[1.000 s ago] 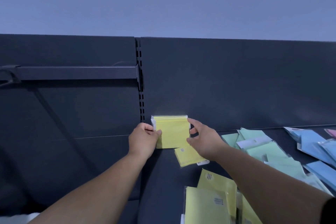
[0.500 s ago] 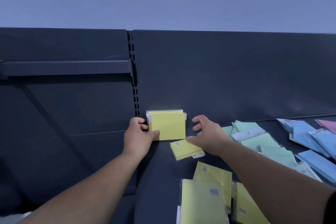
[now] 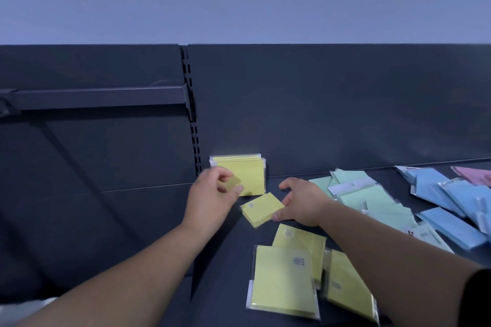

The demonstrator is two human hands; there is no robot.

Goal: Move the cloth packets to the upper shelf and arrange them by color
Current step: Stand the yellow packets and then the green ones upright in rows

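A stack of yellow cloth packets [image 3: 248, 175] stands upright against the back panel at the left end of the dark shelf [image 3: 223, 252]. My left hand [image 3: 211, 198] hovers just in front of the stack, fingers loosely curled and holding nothing. A small yellow packet [image 3: 261, 208] lies flat before the stack. My right hand [image 3: 303, 204] arches over that packet's right side, with the thumb at its near edge and the fingers a little apart from it. More yellow packets [image 3: 283, 279] lie flat nearer to me.
Mint green packets [image 3: 369, 194] lie jumbled to the right, then blue packets [image 3: 451, 202] and a pink packet [image 3: 475, 175] at the far right. A slotted upright [image 3: 191, 114] and a horizontal bar [image 3: 101, 98] stand to the left of the stack.
My left hand has let go of the upright yellow stack and drawn back slightly. My right hand moved down from the stack onto the small flat yellow packet.
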